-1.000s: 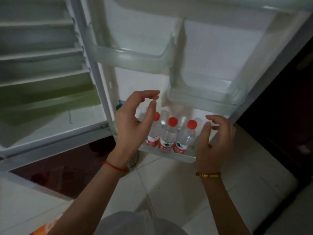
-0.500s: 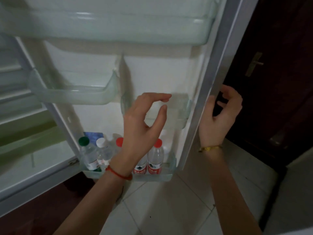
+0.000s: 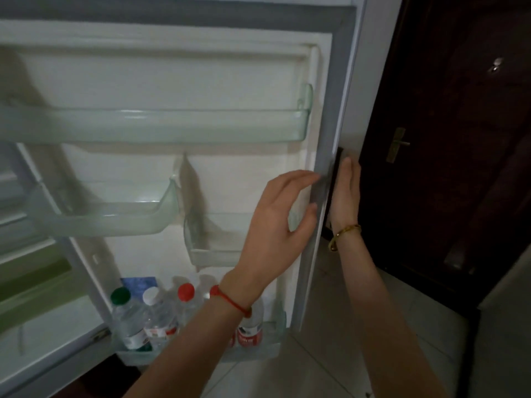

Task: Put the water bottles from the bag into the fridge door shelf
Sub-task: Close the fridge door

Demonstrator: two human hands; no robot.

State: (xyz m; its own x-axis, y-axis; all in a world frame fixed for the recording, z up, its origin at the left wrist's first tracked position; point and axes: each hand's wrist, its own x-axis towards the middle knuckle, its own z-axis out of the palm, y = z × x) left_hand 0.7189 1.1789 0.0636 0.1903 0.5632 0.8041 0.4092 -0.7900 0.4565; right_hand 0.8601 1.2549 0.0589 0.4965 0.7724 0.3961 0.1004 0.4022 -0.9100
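Grey door edge (image 3: 324, 168) now meets both hands (bottles shelved).

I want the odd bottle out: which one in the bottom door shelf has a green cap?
The leftmost bottle, nearest the hinge; its neighbours have white or red caps.

— What's carrying the bottles?
— The bottom door shelf (image 3: 255, 353), a clear tray low on the fridge door (image 3: 235, 79).
— And what stands in it?
— A row of upright bottles: a green-capped bottle (image 3: 129, 320) at the left, a white-capped bottle (image 3: 157, 314) beside it, then a red-capped bottle (image 3: 186, 300). Another bottle (image 3: 249, 330) with a red label stands further right, partly hidden.
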